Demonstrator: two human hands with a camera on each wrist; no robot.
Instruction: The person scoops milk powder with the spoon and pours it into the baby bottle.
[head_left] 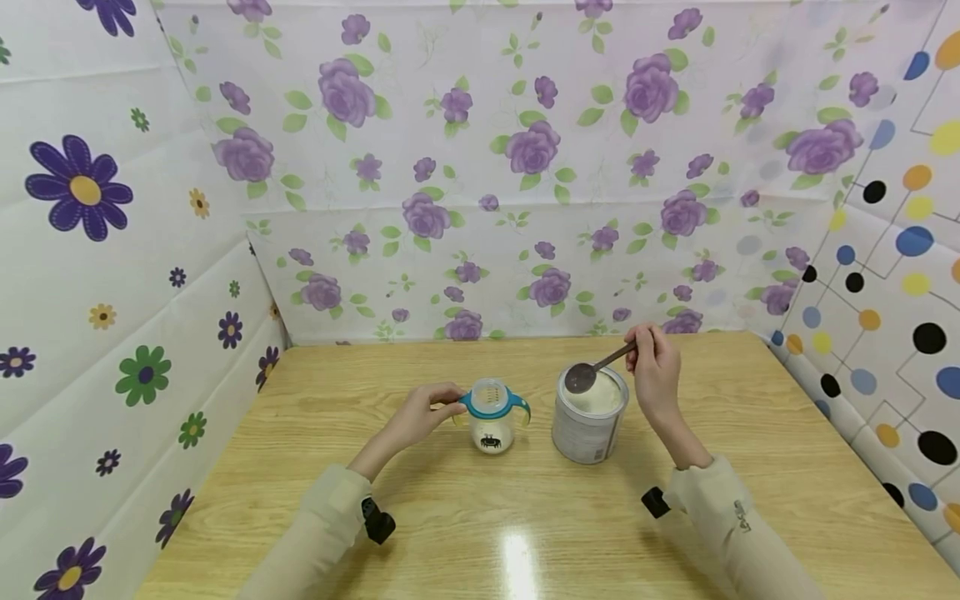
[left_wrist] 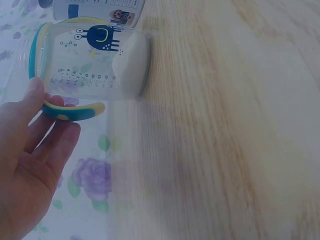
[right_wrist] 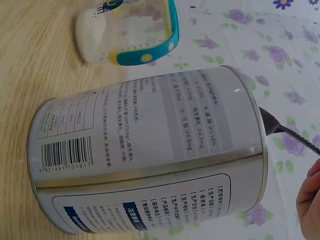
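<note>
A clear baby bottle [head_left: 491, 429] with a blue collar, two side handles and a dark cartoon print stands upright on the table. White powder [left_wrist: 131, 67] lies at its bottom. My left hand [head_left: 427, 414] holds the bottle by its left handle and collar, thumb on the near side in the left wrist view. To the bottle's right is an open milk powder can [head_left: 585, 433], filled with pale powder [head_left: 600, 396]. My right hand [head_left: 656, 371] grips the handle of a dark brown spoon [head_left: 581, 377]; its bowl hangs over the can's mouth. Whether the spoon carries powder I cannot tell.
Both things stand on a light wooden table [head_left: 337, 367]. A purple-flowered cloth [head_left: 487, 167] hangs behind the back edge, with patterned cloths at the left and right sides. Each wrist wears a small black camera, the left one [head_left: 378, 523] near the tabletop.
</note>
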